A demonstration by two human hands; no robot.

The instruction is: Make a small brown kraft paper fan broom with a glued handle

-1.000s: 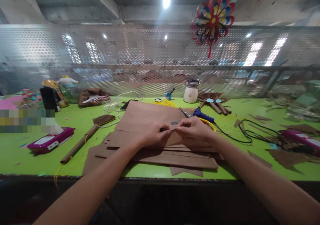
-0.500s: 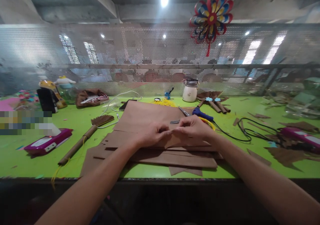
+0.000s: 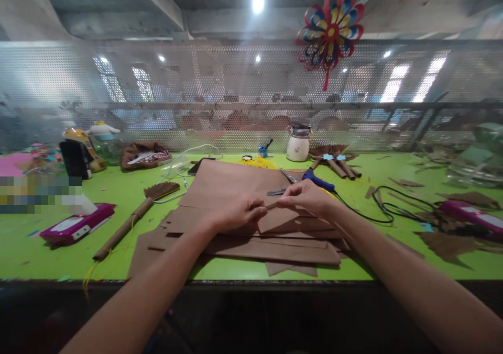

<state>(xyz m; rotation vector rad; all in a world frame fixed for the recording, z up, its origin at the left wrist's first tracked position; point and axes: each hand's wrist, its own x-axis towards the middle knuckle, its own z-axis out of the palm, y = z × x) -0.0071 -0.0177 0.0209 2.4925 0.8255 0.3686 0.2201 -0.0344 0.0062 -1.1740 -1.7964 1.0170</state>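
Observation:
My left hand (image 3: 239, 211) and my right hand (image 3: 302, 194) face each other above a stack of brown paper sheets (image 3: 231, 178). A narrow folded edge of brown paper (image 3: 272, 206) runs between my fingertips, pinched at each end. Both hands are closed, thumbs against forefingers. Scissors (image 3: 288, 176) with grey blades and a blue-handled tool (image 3: 316, 180) with a dark cord lie just beyond my right hand. A grey metal piece (image 3: 276, 191) rests on the sheets near my right fingers.
Left of the stack lie a rolled paper stick with a fan-shaped top (image 3: 135, 218) and a purple power strip (image 3: 78, 223). A white jar (image 3: 298, 143) stands at the back. Black cable (image 3: 387, 205) and paper scraps (image 3: 448, 244) spread to the right.
My right hand has shifted slightly right, so the fingertips are farther apart. More of the narrow folded paper edge shows between them.

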